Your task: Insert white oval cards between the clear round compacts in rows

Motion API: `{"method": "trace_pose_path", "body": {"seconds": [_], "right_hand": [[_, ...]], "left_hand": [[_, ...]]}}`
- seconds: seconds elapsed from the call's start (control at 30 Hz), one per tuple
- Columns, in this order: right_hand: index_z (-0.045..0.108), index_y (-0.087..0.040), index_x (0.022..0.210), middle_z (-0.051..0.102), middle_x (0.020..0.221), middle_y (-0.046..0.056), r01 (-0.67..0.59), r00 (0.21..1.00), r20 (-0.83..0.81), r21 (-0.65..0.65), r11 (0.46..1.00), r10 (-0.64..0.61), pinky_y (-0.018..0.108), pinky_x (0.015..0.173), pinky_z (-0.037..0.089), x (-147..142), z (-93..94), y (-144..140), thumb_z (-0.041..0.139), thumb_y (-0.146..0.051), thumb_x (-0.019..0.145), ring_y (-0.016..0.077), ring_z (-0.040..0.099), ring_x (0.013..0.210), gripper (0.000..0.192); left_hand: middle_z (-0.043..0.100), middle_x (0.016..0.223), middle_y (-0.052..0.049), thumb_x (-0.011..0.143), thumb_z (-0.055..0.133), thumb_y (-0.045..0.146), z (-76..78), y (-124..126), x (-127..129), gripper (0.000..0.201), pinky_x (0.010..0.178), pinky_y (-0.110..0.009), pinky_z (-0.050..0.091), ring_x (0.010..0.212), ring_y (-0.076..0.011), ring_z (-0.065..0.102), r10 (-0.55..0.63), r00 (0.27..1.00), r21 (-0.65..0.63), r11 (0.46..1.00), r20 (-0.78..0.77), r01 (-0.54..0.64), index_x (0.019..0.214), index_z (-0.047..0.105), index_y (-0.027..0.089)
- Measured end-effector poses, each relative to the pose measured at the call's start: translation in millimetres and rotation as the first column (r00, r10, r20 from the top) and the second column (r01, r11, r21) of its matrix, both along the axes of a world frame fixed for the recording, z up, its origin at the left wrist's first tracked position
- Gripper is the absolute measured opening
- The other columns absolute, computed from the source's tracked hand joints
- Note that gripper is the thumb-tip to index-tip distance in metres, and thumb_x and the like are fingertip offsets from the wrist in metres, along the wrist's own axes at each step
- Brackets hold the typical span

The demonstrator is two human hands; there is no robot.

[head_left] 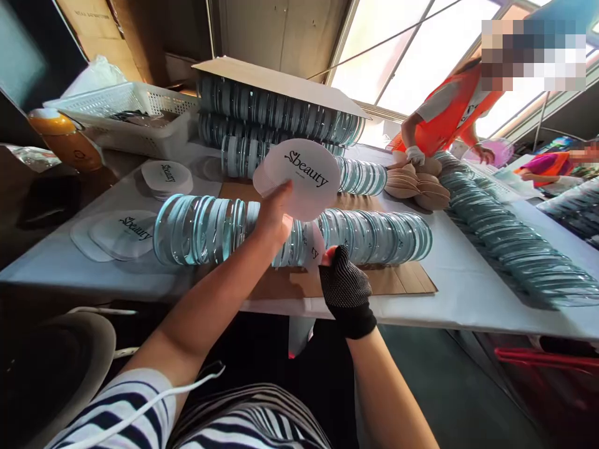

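Head view, looking down over a striped sleeve: the bare left hand (274, 215) is closed on a fan of thin white round cards (302, 178), the front one printed "Sbeauty" in black script, held up above the table (463, 293). The right hand (344, 284), in a black knit glove with a dotted, grippy texture, pinches the edge of another white printed card (314, 244) that stands among a long row of clear glassy discs (290, 231) lying on edge like a coil, their rims tinted pale blue. This row rests on a flat brown cardboard sheet (397, 280) over the white table covering. Behind it, more discs stand in stacked rows under a cardboard lid (281, 81). Rounded white printed cards (126, 231) lie flat at the left, near a white lattice basket (126, 115). Tan rounded pads (416, 184) sit piled further back, beside a co-worker's white-gloved hand (415, 154) and orange vest.
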State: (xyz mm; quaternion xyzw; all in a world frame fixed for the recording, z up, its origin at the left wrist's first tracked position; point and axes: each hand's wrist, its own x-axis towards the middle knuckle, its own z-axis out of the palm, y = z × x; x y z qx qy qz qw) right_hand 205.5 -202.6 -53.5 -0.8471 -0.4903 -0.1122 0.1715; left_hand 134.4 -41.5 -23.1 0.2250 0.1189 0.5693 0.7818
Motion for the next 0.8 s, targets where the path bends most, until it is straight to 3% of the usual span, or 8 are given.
{"method": "trace_pose_path", "body": {"seconds": [0.27,0.33,0.4,0.47,0.57,0.63,0.73,0.8], "right_hand": [[0.065,-0.014,0.101,0.070,0.083,0.010,-0.076,0.989,-0.136,-0.081,0.994,0.064,0.024,0.058,0.031,-0.7,2.2,20.9,0.041,-0.028,0.097,0.0166,0.064,0.070,0.028],[0.064,-0.014,0.109,0.069,0.081,0.011,-0.132,0.938,-0.331,-0.065,0.989,0.104,0.024,0.058,0.034,0.7,1.2,21.9,0.041,-0.028,0.096,0.0163,0.063,0.067,0.031],[0.057,-0.015,0.125,0.066,0.072,0.006,-0.221,0.791,-0.589,-0.024,0.975,0.165,0.023,0.054,0.037,2.7,-3.9,15.4,0.041,-0.030,0.093,0.0143,0.058,0.056,0.039],[0.044,-0.017,0.141,0.055,0.056,-0.004,-0.327,0.523,-0.815,0.079,0.942,0.250,0.023,0.047,0.038,5.0,-10.9,5.3,0.039,-0.034,0.091,0.0127,0.048,0.042,0.054],[0.041,-0.013,0.142,0.041,0.046,-0.010,-0.342,0.182,-0.927,0.254,0.905,0.329,0.023,0.041,0.038,12.1,-14.2,-4.2,0.039,-0.043,0.089,0.0121,0.039,0.035,0.061],[0.050,-0.011,0.132,0.049,0.051,-0.007,-0.231,0.290,-0.871,0.339,0.912,0.397,0.024,0.043,0.042,22.3,-4.4,-0.1,0.048,-0.048,0.087,0.0122,0.046,0.039,0.059],[0.044,-0.015,0.138,0.069,0.087,0.007,-0.056,0.730,-0.541,0.562,0.825,0.418,0.030,0.064,0.054,43.0,27.4,19.2,0.048,-0.048,0.088,0.0155,0.064,0.067,0.060],[0.034,-0.017,0.147,0.065,0.120,0.015,-0.091,0.895,-0.298,0.604,0.791,0.331,0.037,0.083,0.055,50.8,50.9,31.6,0.043,-0.044,0.091,0.0198,0.066,0.098,0.062]], "left_hand": [[0.066,0.126,-0.004,0.068,0.081,0.024,1.8,-7.1,-1.6,0.051,0.109,-0.043,0.042,0.132,-0.0276,0.050,0.000,1.000,0.005,1.000,-0.021,0.000,0.117,0.065,0.027],[0.067,0.125,-0.004,0.068,0.081,0.024,2.4,-8.5,-2.3,0.050,0.108,-0.042,0.043,0.132,-0.0274,0.050,0.003,0.999,0.010,1.000,-0.033,-0.003,0.116,0.065,0.027],[0.067,0.124,-0.004,0.068,0.082,0.025,1.7,-9.3,-1.8,0.051,0.107,-0.042,0.043,0.131,-0.0275,0.051,0.015,0.999,0.018,1.000,-0.044,-0.014,0.115,0.066,0.027],[0.068,0.122,-0.004,0.067,0.083,0.026,-0.3,-9.1,0.0,0.051,0.107,-0.041,0.043,0.130,-0.0273,0.052,0.038,0.998,0.029,0.999,-0.047,-0.037,0.115,0.066,0.027],[0.070,0.119,-0.004,0.066,0.083,0.027,-3.5,-7.6,3.3,0.049,0.106,-0.042,0.043,0.130,-0.0278,0.052,0.056,0.997,0.046,0.997,-0.055,-0.054,0.112,0.067,0.026],[0.071,0.115,-0.006,0.065,0.084,0.028,-3.5,-6.6,5.0,0.047,0.106,-0.043,0.044,0.129,-0.0288,0.053,0.053,0.996,0.060,0.997,-0.073,-0.049,0.109,0.068,0.024],[0.072,0.110,-0.006,0.061,0.085,0.028,1.0,-8.2,4.6,0.046,0.104,-0.044,0.045,0.125,-0.0303,0.056,0.044,0.994,0.095,0.995,-0.097,-0.034,0.104,0.069,0.021],[0.073,0.108,-0.006,0.059,0.086,0.028,5.8,-12.8,1.6,0.048,0.104,-0.044,0.045,0.123,-0.0306,0.058,0.031,0.994,0.118,0.993,-0.104,-0.019,0.104,0.069,0.021]]}}
